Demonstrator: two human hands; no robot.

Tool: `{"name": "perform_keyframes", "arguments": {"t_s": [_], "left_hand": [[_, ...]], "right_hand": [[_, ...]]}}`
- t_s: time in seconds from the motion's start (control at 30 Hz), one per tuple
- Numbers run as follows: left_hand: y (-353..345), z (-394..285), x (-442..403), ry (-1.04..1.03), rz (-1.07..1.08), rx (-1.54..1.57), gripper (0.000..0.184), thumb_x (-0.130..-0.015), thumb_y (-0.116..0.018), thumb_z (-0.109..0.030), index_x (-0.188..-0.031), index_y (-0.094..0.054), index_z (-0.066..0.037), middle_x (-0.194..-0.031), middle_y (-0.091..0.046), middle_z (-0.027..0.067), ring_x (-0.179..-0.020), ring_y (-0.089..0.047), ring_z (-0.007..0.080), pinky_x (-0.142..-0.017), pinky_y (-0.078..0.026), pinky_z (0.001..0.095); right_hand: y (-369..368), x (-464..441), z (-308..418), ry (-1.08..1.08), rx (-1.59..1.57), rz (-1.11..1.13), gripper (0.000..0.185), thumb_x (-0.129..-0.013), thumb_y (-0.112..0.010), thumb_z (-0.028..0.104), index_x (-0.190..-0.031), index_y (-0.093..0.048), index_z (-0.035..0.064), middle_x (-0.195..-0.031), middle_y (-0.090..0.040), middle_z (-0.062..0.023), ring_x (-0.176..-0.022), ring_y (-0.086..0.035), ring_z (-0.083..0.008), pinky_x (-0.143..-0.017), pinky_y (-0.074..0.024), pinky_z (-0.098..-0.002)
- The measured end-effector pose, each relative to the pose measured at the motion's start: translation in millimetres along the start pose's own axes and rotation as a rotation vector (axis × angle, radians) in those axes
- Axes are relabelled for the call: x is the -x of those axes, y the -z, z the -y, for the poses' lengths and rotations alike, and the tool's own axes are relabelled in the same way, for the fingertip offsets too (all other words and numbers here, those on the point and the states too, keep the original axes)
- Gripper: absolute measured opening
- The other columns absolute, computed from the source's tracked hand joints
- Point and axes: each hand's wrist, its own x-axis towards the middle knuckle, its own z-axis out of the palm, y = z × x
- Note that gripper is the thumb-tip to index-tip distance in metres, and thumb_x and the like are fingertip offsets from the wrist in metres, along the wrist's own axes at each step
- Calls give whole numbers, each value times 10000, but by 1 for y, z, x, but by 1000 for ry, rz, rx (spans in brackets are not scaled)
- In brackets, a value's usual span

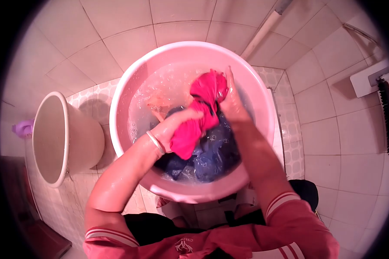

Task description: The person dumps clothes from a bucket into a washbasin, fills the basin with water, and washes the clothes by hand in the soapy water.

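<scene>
A wet bright pink cloth [186, 137], bunched and narrowed at its middle, is raised over the wash water. My left hand [175, 125], with a pale bangle on its wrist, is closed around the cloth's near part. Against the cloth's far end is my right hand [232, 100], its visible finger stretched upward; its other fingers are mostly hidden. Both hands are inside a large pink basin [127, 88]. Beneath them, dark blue wet clothes [212, 157] lie in cloudy, bubbly water. An orange-looking piece of cloth [157, 102] shows in the water left of the pink one.
Left of the basin stands a tall pale bucket [84, 134], with a purple object [23, 128] behind it. A pipe [261, 34] runs down the tiled wall. At right, a black-bristled brush [385, 116] hangs by a white holder [369, 80]. My feet are below the basin.
</scene>
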Motion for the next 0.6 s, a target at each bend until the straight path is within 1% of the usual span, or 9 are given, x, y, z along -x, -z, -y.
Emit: {"name": "perform_keyframes", "arguments": {"t_s": [0.07,0.13,0.17,0.27,0.33,0.4,0.47,0.53,0.6], "left_hand": [[17,19,-11,-32,-32,-35,429,-819,-670,-316,-1120,-586,-22,-867,-651,120,-716,-640,202,-648,-526,307],[41,21,-19,-483,-293,-1357,425,-810,-680,-288,-1096,-576,9,-879,-664,159,-809,-659,259,-760,-523,347],[19,3,-6,-310,-354,-1619,345,-807,-637,-269,-1004,-570,7,-940,-646,230,-952,-628,356,-843,-498,380],[-7,-14,6,-316,-385,-1900,342,-805,-649,-261,-1007,-546,-5,-927,-647,216,-966,-623,346,-859,-482,414],[-17,-25,7,-270,-396,-1967,413,-775,-680,-246,-1103,-537,-39,-918,-643,164,-947,-622,329,-849,-478,420],[-15,-36,2,-824,-182,-2049,537,-704,-712,-185,-1205,-541,-93,-967,-628,151,-913,-606,321,-814,-477,399],[-39,-53,6,-828,-76,-2069,594,-661,-718,-156,-1223,-535,-94,-1006,-599,117,-922,-580,299,-848,-451,376],[-53,-61,0,-1065,101,-2106,569,-672,-706,-162,-1207,-534,-78,-978,-585,100,-897,-575,293,-842,-449,379],[-59,-65,-8,-1033,61,-2190,562,-678,-699,-166,-1207,-531,-77,-981,-579,95,-906,-573,288,-844,-446,382]], "right_hand": [[13,-9,15,127,533,17,425,-882,-637,334,-1177,-523,49,-989,-592,-100,-907,-593,-195,-817,-504,-363],[31,-30,11,60,683,14,332,-849,-665,253,-1081,-535,55,-926,-565,-65,-855,-578,-159,-756,-501,-318],[34,-31,10,-7,839,17,250,-817,-693,173,-986,-547,61,-863,-537,-29,-803,-564,-124,-696,-497,-274],[25,-24,-1,31,813,-123,188,-804,-656,92,-956,-556,45,-830,-547,-37,-757,-579,-141,-682,-511,-289],[18,-7,17,4,661,-121,204,-820,-653,151,-975,-579,40,-862,-602,-71,-782,-617,-178,-730,-533,-332],[14,9,48,-560,311,235,303,-865,-609,249,-1083,-568,42,-1027,-635,-131,-901,-645,-239,-819,-541,-385],[13,25,48,-632,248,273,356,-887,-579,311,-1123,-560,46,-1078,-633,-140,-939,-642,-272,-846,-535,-416],[11,47,55,-703,184,315,413,-908,-550,373,-1164,-552,49,-1129,-631,-149,-978,-639,-304,-874,-530,-447],[8,73,81,-910,124,395,460,-913,-537,441,-1169,-562,60,-1098,-648,-129,-974,-638,-325,-886,-517,-498]]}}
